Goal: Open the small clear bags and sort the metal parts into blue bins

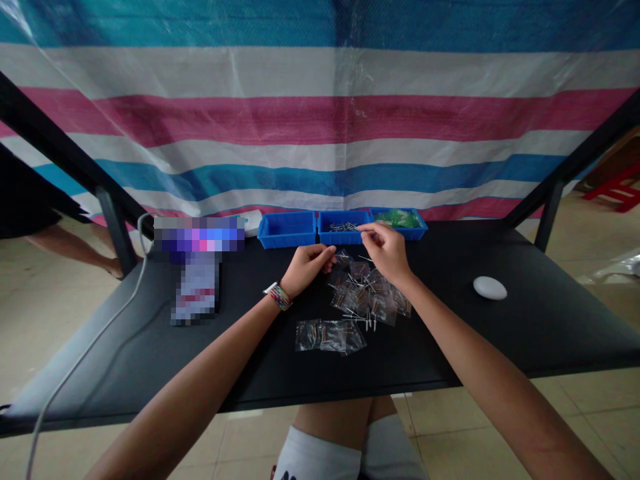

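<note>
My left hand [311, 268], with a woven bracelet at its wrist, is closed with thumb and fingertips together at the upper left of a pile of small clear plastic bags [383, 308]. A bag's edge lies right beside the fingertips; whether they hold it, I cannot tell. My right hand [386, 250] pinches a thin metal rivet [358, 228] in front of the middle blue bin [325, 237]. Loose silvery rivets [367, 283] lie on and among the bags, which contain small brownish pieces. Nearer me, a few more bags [331, 335] lie in a short row.
Left of the middle bin stands another blue bin [285, 240]; a right one [416, 233] holds green packets. A white oval object [490, 288] lies at right. A blurred-out item [197, 267], a white cable [107, 317] and black frame posts flank the black table [440, 360].
</note>
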A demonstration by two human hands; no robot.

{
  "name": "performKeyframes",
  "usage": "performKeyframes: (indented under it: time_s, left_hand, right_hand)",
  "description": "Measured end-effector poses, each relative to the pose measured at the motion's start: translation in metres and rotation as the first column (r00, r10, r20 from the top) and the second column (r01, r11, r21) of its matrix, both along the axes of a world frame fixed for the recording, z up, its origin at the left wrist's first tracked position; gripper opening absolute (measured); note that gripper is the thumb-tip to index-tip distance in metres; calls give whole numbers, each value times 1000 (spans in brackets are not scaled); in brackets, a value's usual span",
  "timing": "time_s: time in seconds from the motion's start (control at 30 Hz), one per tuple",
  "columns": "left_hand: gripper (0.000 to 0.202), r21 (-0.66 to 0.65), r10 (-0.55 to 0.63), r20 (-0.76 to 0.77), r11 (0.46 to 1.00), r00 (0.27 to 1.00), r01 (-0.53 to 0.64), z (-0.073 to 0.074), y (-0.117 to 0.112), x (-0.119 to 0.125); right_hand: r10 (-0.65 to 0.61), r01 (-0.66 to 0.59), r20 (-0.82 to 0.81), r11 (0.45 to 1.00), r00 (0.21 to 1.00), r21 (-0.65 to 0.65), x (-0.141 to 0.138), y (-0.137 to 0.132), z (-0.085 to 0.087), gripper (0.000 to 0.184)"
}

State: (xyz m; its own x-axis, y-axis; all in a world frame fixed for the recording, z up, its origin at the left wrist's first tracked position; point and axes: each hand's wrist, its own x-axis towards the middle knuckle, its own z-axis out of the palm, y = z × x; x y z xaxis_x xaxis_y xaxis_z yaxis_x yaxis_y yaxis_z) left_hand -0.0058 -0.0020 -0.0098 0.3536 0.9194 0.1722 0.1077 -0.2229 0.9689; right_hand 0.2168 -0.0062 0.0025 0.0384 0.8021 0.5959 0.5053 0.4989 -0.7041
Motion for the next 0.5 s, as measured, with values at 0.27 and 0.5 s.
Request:
performKeyframes:
  time_s: [0.27,0.5]
  left_hand:
    - [54,44,28,-2,999,1000,-28,1,-1,-1]
    - [58,42,25,-11,999,1000,-25,0,0,0]
  right_hand:
    - [255,-295,-195,931,947,-216,-20,-16,-12,14]
    - [275,-323,-238,927,932,-189,-24,-21,-13,17]
